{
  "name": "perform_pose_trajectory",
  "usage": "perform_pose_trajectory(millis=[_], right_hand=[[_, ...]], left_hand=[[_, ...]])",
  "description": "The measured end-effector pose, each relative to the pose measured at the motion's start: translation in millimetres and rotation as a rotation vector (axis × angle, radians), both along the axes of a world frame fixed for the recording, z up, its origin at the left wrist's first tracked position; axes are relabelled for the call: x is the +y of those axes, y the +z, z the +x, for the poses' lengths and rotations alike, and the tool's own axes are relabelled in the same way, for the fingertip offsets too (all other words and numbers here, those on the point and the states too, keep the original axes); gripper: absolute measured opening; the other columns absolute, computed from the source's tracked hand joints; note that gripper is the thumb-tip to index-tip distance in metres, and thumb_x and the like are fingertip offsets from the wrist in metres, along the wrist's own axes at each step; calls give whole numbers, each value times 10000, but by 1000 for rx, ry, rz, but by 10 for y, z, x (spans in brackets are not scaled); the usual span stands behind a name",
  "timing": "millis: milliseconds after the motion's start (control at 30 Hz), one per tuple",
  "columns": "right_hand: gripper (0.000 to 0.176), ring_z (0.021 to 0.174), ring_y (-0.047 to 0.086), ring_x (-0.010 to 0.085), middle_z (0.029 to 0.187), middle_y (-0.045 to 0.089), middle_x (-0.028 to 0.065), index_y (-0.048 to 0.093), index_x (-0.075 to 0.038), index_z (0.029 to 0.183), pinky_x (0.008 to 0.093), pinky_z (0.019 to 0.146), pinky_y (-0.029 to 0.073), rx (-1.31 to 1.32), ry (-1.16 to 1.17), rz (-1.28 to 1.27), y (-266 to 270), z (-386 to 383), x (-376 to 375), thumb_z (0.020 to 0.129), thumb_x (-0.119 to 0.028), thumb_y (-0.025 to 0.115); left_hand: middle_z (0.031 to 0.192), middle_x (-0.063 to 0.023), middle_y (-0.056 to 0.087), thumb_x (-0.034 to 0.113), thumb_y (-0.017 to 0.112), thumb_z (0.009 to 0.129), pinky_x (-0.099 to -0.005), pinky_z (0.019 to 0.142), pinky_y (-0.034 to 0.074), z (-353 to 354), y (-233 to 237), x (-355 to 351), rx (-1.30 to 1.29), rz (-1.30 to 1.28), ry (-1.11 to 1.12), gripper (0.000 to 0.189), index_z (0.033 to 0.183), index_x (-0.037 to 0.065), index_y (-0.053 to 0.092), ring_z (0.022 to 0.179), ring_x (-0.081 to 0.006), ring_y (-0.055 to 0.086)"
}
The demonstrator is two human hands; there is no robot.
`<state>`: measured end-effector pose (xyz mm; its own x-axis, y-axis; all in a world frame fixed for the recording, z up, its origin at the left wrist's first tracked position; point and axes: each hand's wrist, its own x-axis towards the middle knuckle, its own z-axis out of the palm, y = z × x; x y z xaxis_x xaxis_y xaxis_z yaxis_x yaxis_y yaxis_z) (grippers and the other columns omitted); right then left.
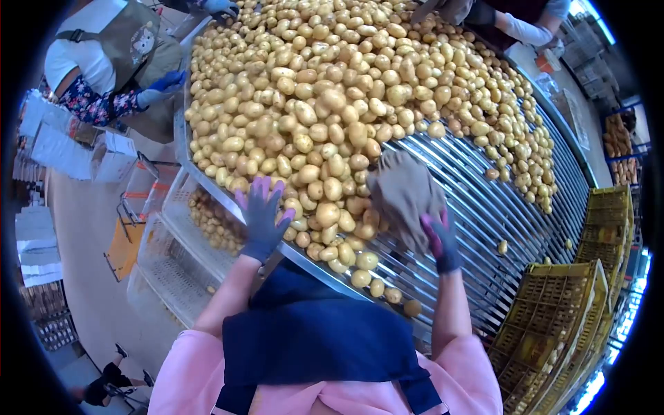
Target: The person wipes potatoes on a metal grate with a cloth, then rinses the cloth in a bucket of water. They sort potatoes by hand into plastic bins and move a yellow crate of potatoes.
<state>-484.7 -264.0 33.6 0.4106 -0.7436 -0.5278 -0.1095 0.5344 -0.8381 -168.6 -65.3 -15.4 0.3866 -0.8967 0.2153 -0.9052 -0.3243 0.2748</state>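
Note:
A large heap of yellow potatoes [297, 117] covers the far and left side of a metal roller table [484, 221]. My left hand [264, 218], in a grey glove with purple fingertips, is spread open against the near-left edge of the heap, touching potatoes by the metal rim. With my right hand [440, 242], gloved the same way, I grip the near-right edge of a bunched grey-brown cloth [407, 199]. The cloth lies against the potatoes and over the rollers, hiding what is under it. Several loose potatoes lie along the near edge between my arms.
A white plastic crate [160, 259] stands below the table's left rim, with potatoes [218, 221] beside it. Stacked yellow crates [543, 315] stand at the right. A co-worker's blue-gloved hand [166, 81] is at the left rim; another person's sleeve [524, 29] shows at the far right.

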Motion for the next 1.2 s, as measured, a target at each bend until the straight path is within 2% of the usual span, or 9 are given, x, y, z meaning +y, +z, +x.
perform_pose_trajectory(millis=[167, 233, 367, 400, 600, 700, 900, 1067, 1200], right_hand=[[712, 1126, 492, 273, 1246, 484, 119, 410, -14, 1311, 391, 977, 387, 62, 137, -259, 354, -792, 818, 709, -235, 720], [619, 1065, 514, 322, 1145, 532, 160, 522, 7, 1188, 414, 949, 384, 673, 524, -771, 18, -888, 1162, 714, -337, 722], [368, 832, 512, 336, 835, 535, 157, 602, -64, 811, 438, 720, 404, 505, 550, -838, -312, -123, 1190, 734, -413, 692], [307, 805, 527, 327, 850, 541, 150, 601, -81, 771, 435, 704, 413, 523, 781, -987, -220, 474, 962, 735, -376, 678], [379, 881, 555, 338, 1193, 491, 184, 649, -212, 991, 408, 680, 489, 454, 644, -1319, -488, 1244, 493, 632, -302, 728], [316, 847, 570, 303, 1172, 504, 127, 644, -222, 954, 409, 647, 497, 442, 440, -1373, -623, 1633, -77, 646, -269, 694], [288, 897, 569, 324, 1115, 534, 125, 628, -153, 961, 423, 707, 499, 742, 352, -1517, -346, 1687, -1366, 680, -207, 660], [486, 1218, 451, 345, 1312, 463, 199, 593, -71, 1160, 407, 969, 420, 559, 63, -1497, 105, 637, -2149, 682, -96, 677], [502, 1169, 495, 342, 1266, 511, 197, 597, -83, 1172, 395, 968, 418, 1107, 38, -1477, -241, -543, -2233, 674, -47, 655]], left_hand=[[1475, -185, 204, 552, 605, 772, -635, 1047, 3, -376, 110, 142, 132, 65, -241, 761, 1393, 182, 368, 1375, -442, 76], [1474, -181, 196, 608, 578, 755, -680, 1011, 19, -481, 196, 115, 99, 108, -306, 728, 1350, 216, 429, 1354, -469, 97], [1483, -171, 175, 658, 588, 710, -753, 948, 18, -476, 170, 115, 48, 142, -399, 683, 1283, 297, 505, 1335, -510, 88], [1488, -167, 172, 641, 615, 706, -743, 957, 17, -451, 157, 4, 21, 187, -409, 702, 1303, 298, 476, 1350, -491, 77], [977, -97, 627, 502, 601, 757, -651, 1032, 82, 36, 227, -559, 98, 84, -258, 291, 846, 243, 698, 1171, -357, 464], [1166, -200, 523, 351, 675, 717, -469, 956, 400, 366, 448, -1105, 591, 822, -270, 536, 1150, 57, 559, 1107, -337, 518], [1254, -168, 447, 309, 811, 610, -417, 921, 431, 788, 353, -1918, 370, -214, -26, 926, 1338, 35, 310, 1104, -315, 500], [1413, -172, 297, 383, 710, 723, -414, 1016, 310, 1372, 176, -2409, -6, 2, -151, 891, 1418, 88, 236, 1246, -353, 346], [1517, -147, 86, 498, 667, 716, -481, 1108, 64, 1424, 333, -2749, 165, 109, 70, 982, 1459, 101, 162, 1379, -410, 58]])
